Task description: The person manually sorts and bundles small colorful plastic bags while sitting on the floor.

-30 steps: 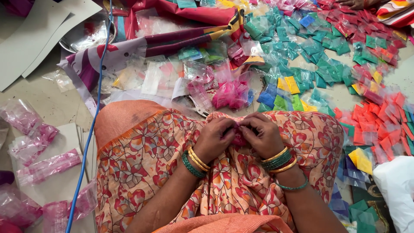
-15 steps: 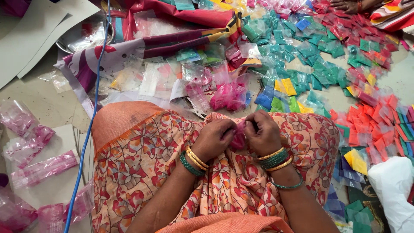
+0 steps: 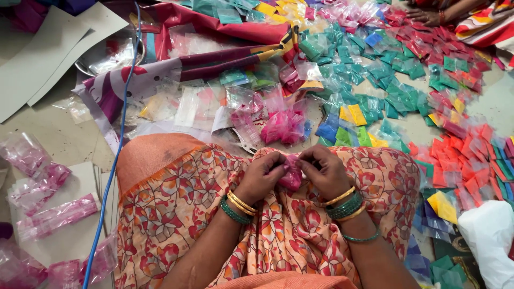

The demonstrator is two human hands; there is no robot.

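My left hand (image 3: 265, 174) and my right hand (image 3: 324, 170) meet over my lap, which is covered by orange flowered cloth (image 3: 176, 198). Both pinch a small pink packet (image 3: 292, 175) between the fingertips. Gold and green bangles ring both wrists. Just beyond my knees lies a heap of pink powder packets (image 3: 286, 127) in clear plastic, with a pair of scissors (image 3: 245, 142) half hidden at the cloth's edge.
Small green (image 3: 375, 69), red (image 3: 471, 160), blue (image 3: 326, 131) and yellow packets (image 3: 353, 114) cover the floor ahead and right. Another person's hand (image 3: 425, 16) rests at the top right. Pink packets (image 3: 40, 176) lie left, beside a blue cable (image 3: 115, 155). A white bag (image 3: 490, 235) sits bottom right.
My hands have shifted slightly right on my lap and keep working the pink packet between the fingers. The view has tilted a little.
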